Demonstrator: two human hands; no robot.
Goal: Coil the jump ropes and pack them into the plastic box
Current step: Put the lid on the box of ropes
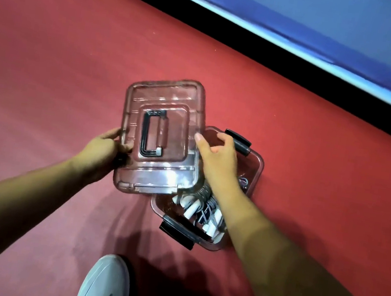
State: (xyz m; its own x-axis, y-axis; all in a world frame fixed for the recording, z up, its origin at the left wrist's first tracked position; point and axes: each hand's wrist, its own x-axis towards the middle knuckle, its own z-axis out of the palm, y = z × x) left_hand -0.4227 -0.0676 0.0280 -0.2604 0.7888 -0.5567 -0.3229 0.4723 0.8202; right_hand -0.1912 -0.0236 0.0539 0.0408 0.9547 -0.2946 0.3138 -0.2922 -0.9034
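Note:
A clear plastic box [255, 172] with black latches stands on the red floor right of centre. Coiled jump ropes [201, 206] with white handles lie inside it. Both hands hold the clear lid [162, 137], black handle on top, above and to the left of the box, covering part of its opening. My left hand [106, 146] grips the lid's left edge. My right hand [216, 153] holds the lid's right edge, thumb on top, and reaches over the box.
Red carpet [62, 62] covers the floor all around. A black strip and a blue-and-white panel [336, 29] run diagonally along the far side. My grey shoe [105, 284] stands at the bottom centre, near the box.

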